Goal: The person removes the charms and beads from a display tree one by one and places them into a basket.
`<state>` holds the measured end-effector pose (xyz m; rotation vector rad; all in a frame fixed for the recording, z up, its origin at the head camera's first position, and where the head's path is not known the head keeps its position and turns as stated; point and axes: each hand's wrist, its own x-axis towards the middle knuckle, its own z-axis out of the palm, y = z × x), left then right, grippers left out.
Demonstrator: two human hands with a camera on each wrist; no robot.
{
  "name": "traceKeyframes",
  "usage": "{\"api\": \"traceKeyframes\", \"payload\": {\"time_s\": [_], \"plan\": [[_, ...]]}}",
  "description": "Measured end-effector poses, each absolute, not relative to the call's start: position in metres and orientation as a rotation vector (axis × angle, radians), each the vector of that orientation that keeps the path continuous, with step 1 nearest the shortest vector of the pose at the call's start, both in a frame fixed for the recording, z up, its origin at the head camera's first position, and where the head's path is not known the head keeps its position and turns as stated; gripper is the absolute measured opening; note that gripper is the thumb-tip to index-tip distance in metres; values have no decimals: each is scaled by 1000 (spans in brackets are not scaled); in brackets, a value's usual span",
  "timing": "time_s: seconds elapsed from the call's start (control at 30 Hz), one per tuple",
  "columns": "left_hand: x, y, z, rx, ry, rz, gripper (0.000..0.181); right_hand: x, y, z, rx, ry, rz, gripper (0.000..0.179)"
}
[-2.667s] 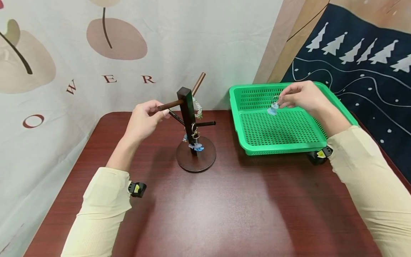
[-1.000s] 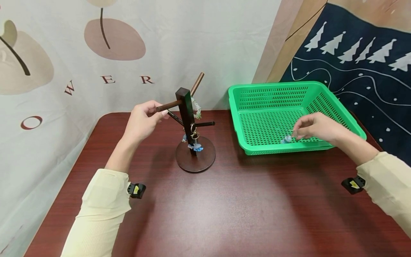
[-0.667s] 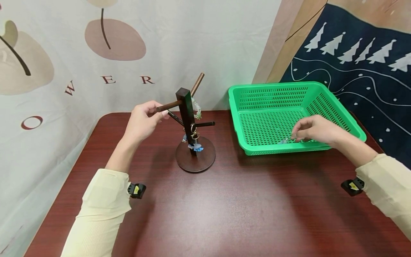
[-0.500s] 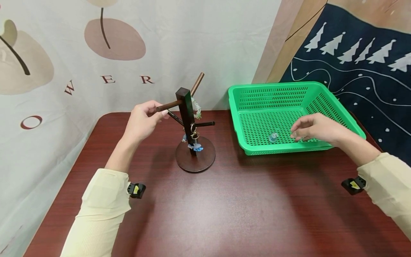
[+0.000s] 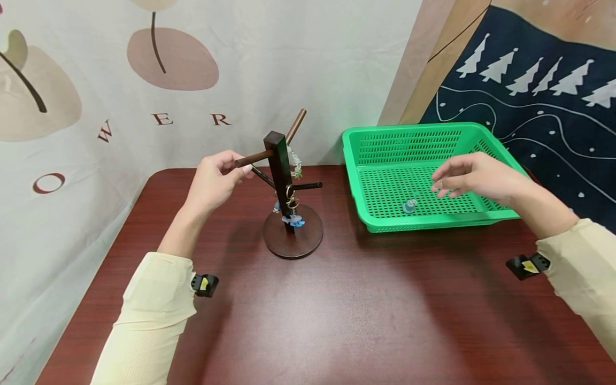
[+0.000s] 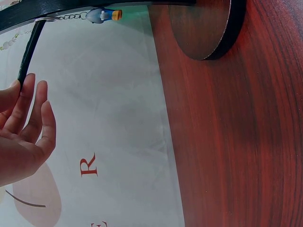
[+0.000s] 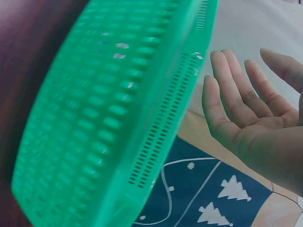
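My left hand [image 5: 215, 179] pinches the tip of a dark peg [image 6: 30, 53] on a dark wooden stand [image 5: 278, 174]. On that peg hangs a keychain [image 6: 98, 15] with a blue charm. Another keychain [image 5: 293, 220], with gold rings and a blue charm, hangs from the right front peg. A pale beaded strand [image 5: 296, 163] hangs at the back peg. Over the green plastic basket [image 5: 433, 221], my right hand [image 5: 474, 175] is held with fingers spread and nothing in them. Below and left of it, a small pale-blue keychain [image 5: 409, 206] lies on the basket floor.
The stand's round base [image 5: 294, 248] rests on a reddish-brown table [image 5: 346, 321]. A printed white cloth [image 5: 313, 64] hangs close behind, and a dark blue cloth with white trees [image 5: 534, 107] borders the right side.
My right hand lowered the pale-blue keychain into the basket and let it go near the front. Since then the hand has risen a little. The left hand has kept its hold on the peg.
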<state>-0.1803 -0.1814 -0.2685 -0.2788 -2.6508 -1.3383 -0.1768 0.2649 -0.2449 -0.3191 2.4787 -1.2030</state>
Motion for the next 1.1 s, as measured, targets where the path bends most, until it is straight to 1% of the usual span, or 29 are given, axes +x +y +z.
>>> {"api": "traceKeyframes", "payload": {"time_s": [0.13, 0.37, 0.53, 0.93, 1.1], "plan": [[-180, -181, -268, -273, -2656, -1339, 17, -178, 259, -237, -358, 2492, -1226, 24], [-180, -180, -268, -266, -2660, -1354, 16, -179, 243, -226, -360, 2498, -1231, 26], [-180, -180, -268, -265, -2659, -1361, 16, -180, 229, -222, -421, 2464, -1266, 24], [-180, -181, -268, -255, -2668, -1357, 17, -181, 198, -225, -533, 2400, -1294, 21], [-180, -181, -267, -258, -2667, -1353, 17, -181, 188, -230, -537, 2390, -1281, 22]]}}
